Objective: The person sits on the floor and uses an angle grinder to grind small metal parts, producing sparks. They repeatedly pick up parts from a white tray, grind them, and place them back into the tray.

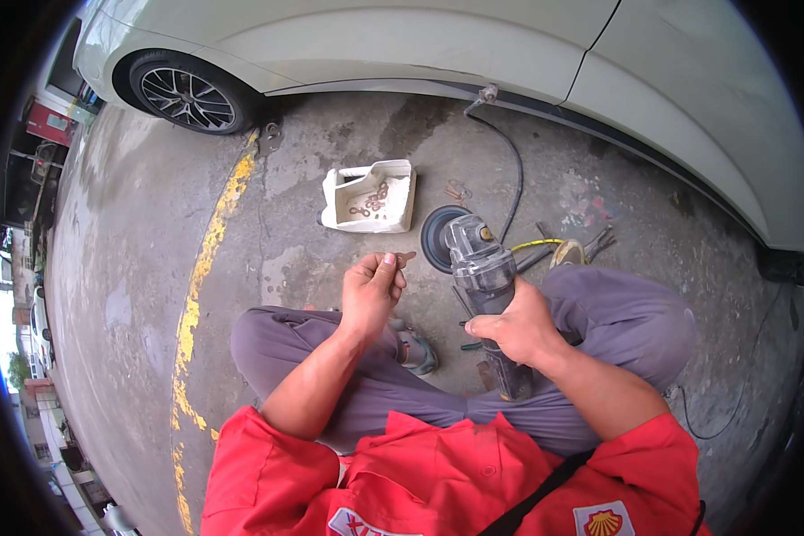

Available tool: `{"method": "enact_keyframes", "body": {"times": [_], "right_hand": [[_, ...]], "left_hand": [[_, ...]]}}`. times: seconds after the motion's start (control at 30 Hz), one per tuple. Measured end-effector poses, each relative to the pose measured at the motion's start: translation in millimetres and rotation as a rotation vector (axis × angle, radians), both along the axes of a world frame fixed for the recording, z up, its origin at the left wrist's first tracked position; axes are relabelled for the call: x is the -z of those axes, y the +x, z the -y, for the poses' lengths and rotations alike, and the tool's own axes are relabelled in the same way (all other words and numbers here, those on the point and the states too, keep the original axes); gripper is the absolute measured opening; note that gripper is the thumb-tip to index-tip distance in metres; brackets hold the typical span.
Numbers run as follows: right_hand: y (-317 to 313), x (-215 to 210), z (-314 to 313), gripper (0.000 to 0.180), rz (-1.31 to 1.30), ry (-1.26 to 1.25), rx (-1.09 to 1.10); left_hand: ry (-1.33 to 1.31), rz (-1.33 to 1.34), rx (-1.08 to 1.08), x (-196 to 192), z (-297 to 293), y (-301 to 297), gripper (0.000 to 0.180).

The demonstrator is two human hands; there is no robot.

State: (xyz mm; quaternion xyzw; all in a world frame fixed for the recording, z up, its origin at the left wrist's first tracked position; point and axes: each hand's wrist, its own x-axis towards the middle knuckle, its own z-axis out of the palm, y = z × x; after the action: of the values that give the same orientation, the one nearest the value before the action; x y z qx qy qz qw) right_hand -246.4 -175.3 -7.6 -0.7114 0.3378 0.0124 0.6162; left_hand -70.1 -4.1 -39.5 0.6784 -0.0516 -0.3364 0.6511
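Note:
My left hand (372, 290) is closed, pinching a small copper-coloured metal piece (408, 257) between thumb and fingers. Only its end shows, so its full shape is hidden. My right hand (520, 326) is wrapped round the body of a dark angle grinder (487, 261), held in front of my right knee. The grinder's round dark disc (439, 239) faces left, a short way from the metal piece and apart from it. Just beyond my hands, a cut-open white plastic jug (332, 198) lies on the concrete, holding several coppery ring-shaped pieces (375, 198).
A pale car (402, 54) stretches across the far side, its wheel (188, 96) at far left. A metal clamp (487, 93) with a dark cable (518, 161) sits at its sill. Loose coppery pieces (457, 190) lie right of the jug. A yellow line (201, 268) runs along the left.

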Motion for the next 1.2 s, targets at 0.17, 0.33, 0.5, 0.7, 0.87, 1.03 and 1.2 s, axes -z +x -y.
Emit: {"method": "enact_keyframes", "body": {"times": [0.17,0.33,0.5,0.7,0.87,1.03,1.2], "right_hand": [[0,0,0,0.053,0.034,0.006,-0.03],[0,1,-1,0.054,-0.009,-0.013,-0.022],[1,-5,-1,0.055,0.012,-0.02,-0.022],[1,4,-3,0.056,0.001,-0.009,-0.046],[-1,9,-3,0.054,0.068,0.019,-0.006],[1,-4,-4,0.053,0.02,-0.03,-0.049],[-3,19,0,0.052,0.076,0.03,0.018]], "left_hand": [[0.036,0.024,0.051,-3,2,-3,0.028],[0.031,-0.111,-0.026,2,-4,3,0.029],[0.075,-0.176,-0.051,-3,-1,2,0.03],[0.008,-0.357,0.001,-12,-4,5,0.028],[0.017,-0.427,0.047,-8,-11,7,0.029],[-0.025,-0.608,0.052,-9,-8,14,0.03],[-0.024,-0.655,0.168,-14,-12,13,0.03]]}}
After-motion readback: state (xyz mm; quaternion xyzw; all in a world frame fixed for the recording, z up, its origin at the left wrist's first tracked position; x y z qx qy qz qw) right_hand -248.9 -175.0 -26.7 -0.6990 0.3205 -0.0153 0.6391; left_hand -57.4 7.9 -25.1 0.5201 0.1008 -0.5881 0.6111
